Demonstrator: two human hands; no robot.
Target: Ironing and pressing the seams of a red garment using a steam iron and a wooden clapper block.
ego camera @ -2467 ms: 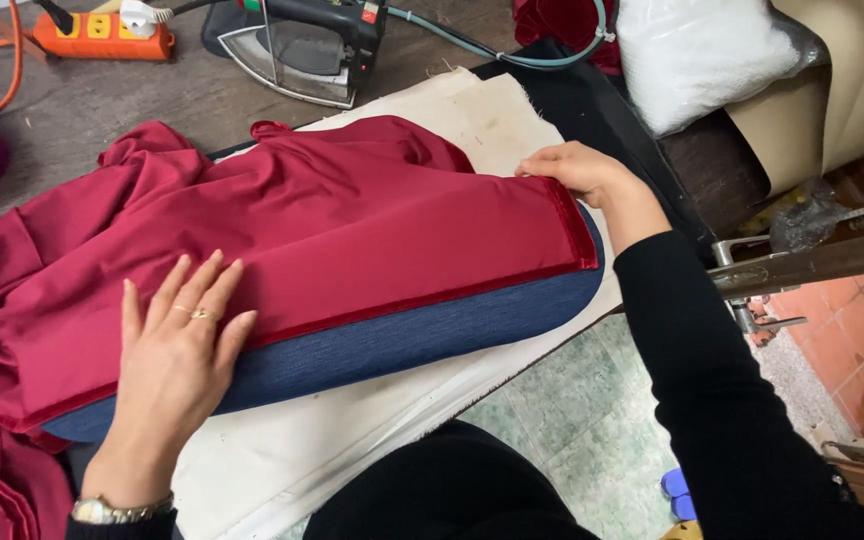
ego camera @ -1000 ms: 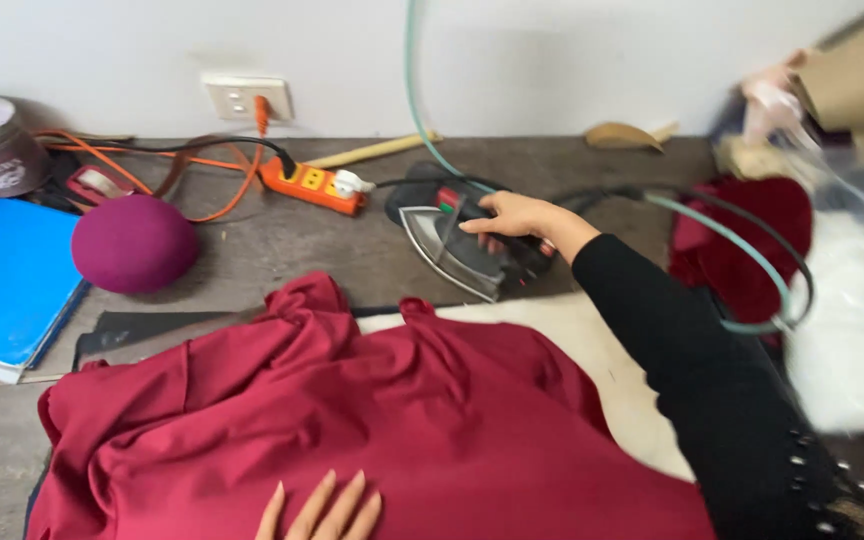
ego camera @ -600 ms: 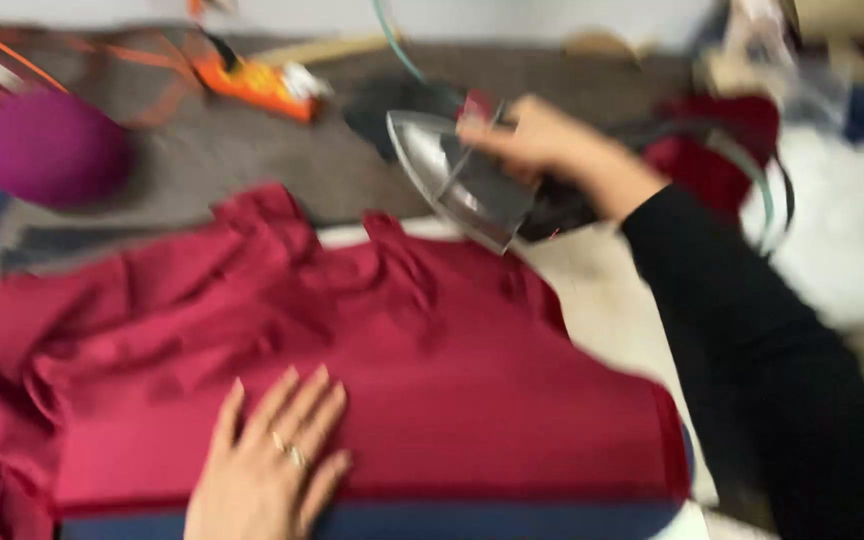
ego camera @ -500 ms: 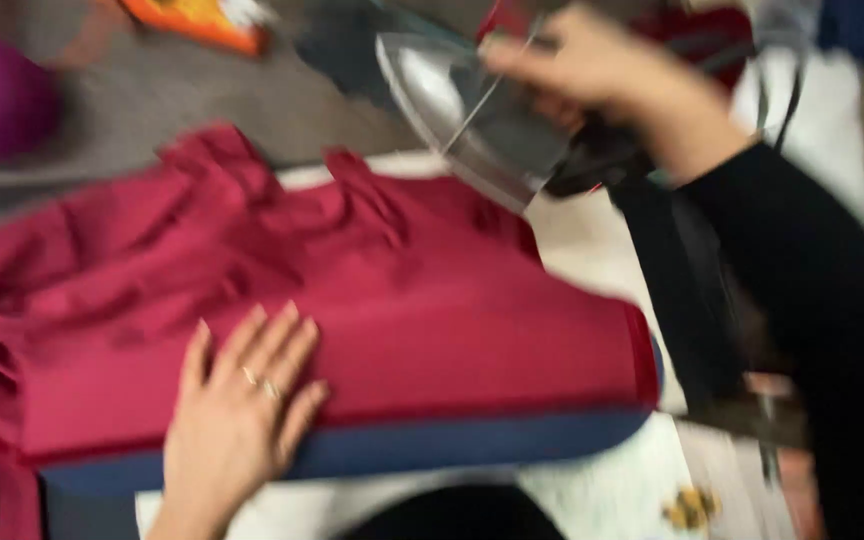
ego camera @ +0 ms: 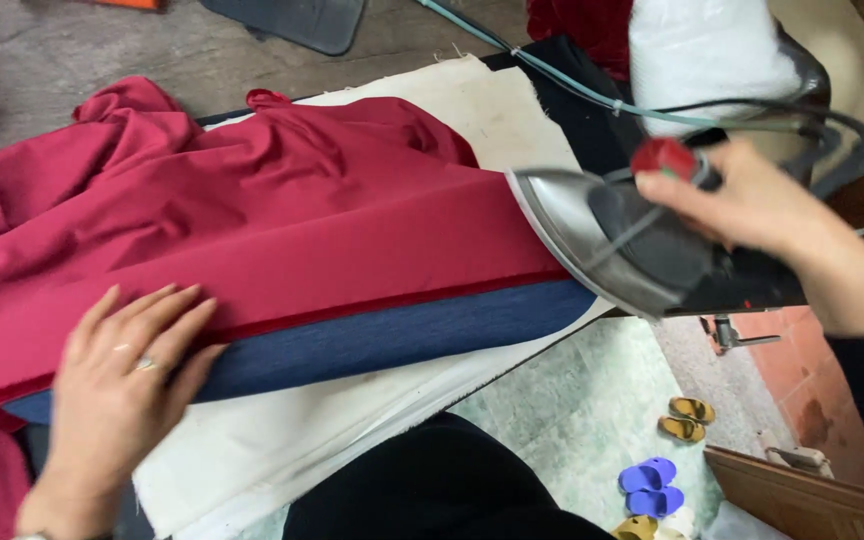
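A: Where is the red fabric (ego camera: 282,240) lying?

B: Draping over the blue pressing pad (ego camera: 392,335); the left hand (ego camera: 117,385), at eight o'clock, is pressing flat and open, probably keeping it taut.

A: And the iron (ego camera: 642,250)?

B: At three o'clock, the right hand (ego camera: 762,215) is gripping its handle, tilting the soleplate at the hem.

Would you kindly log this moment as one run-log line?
left hand: flat on red cloth at pad edge | right hand: grips iron, tilted at pad's right end | hose: trails to iron
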